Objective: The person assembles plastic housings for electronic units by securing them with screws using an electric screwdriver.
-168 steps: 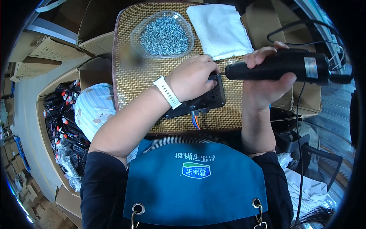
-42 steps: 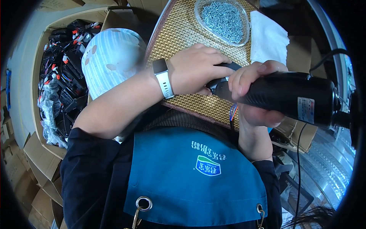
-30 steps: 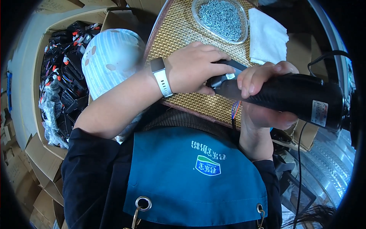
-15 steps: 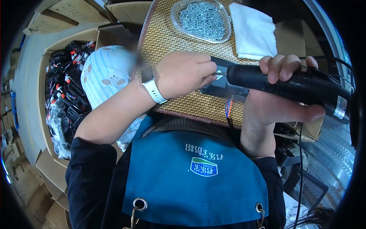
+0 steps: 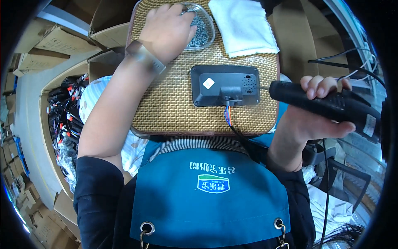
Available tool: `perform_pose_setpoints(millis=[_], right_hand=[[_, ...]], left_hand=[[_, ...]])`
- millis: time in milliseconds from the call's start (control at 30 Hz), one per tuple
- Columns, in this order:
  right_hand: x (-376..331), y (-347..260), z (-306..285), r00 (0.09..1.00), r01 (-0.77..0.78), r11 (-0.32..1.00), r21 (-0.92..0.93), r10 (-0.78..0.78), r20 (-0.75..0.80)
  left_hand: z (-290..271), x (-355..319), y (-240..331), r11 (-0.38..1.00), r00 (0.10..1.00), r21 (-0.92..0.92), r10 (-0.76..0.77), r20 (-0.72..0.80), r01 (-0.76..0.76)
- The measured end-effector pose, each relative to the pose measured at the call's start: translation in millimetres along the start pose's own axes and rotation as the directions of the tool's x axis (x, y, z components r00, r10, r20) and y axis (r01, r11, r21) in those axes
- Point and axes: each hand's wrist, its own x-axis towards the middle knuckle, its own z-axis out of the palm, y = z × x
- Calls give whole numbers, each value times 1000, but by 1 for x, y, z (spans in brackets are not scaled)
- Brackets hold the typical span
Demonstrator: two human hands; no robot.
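My left hand (image 5: pixel 169 31) reaches over the left side of a clear plastic tub (image 5: pixel 211 35) of small silver screws (image 5: pixel 201 33). Its thumb and index finger look apart over the screws, though some fingertips are hidden. My right hand (image 5: pixel 306 112) grips a black electric screwdriver (image 5: pixel 331 101) held level, bit pointing left. That bit ends close to the right edge of a black rectangular plastic housing (image 5: pixel 213 91), which lies on the woven mat with its vented side up. A white sticker (image 5: pixel 208 83) and a bracket (image 5: pixel 232 97) are on it, and coloured wires (image 5: pixel 228 116) run from its near edge.
A folded white cloth (image 5: pixel 244 27) lies on the woven-topped board (image 5: pixel 166 112), right of the tub. At left stands a carton (image 5: pixel 44 124) of black wired parts (image 5: pixel 66 110). Other cardboard boxes (image 5: pixel 49 41) surround the board, and a cable (image 5: pixel 327 186) hangs at right.
My left hand has left the housing and moved up and left to the screw tub. The screwdriver bit has moved right, off the housing. The view has shifted, and the housing shows fully.
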Motion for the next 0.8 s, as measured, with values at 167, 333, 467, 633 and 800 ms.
perform_pose_setpoints(millis=[167, 333, 467, 633, 800], right_hand=[[-31, -9, -9, 988, -72, 959, -273, 31, -151], [-39, -2, -12, 985, -102, 935, -340, 48, -165], [-38, 5, -13, 980, -109, 937, -333, 45, -196], [-29, 10, -24, 998, -56, 968, -246, 55, -9], [-29, 10, -20, 980, -138, 940, -312, 174, 92]], left_hand=[[4, -13, 43, 831, 917, -464, 389, 91, -307], [18, -30, 82, 738, 819, -562, 547, 173, -374], [24, -32, 86, 753, 857, -566, 493, 147, -336], [22, -32, 85, 768, 860, -548, 484, 161, -330], [22, -33, 85, 766, 860, -552, 486, 159, -331]])
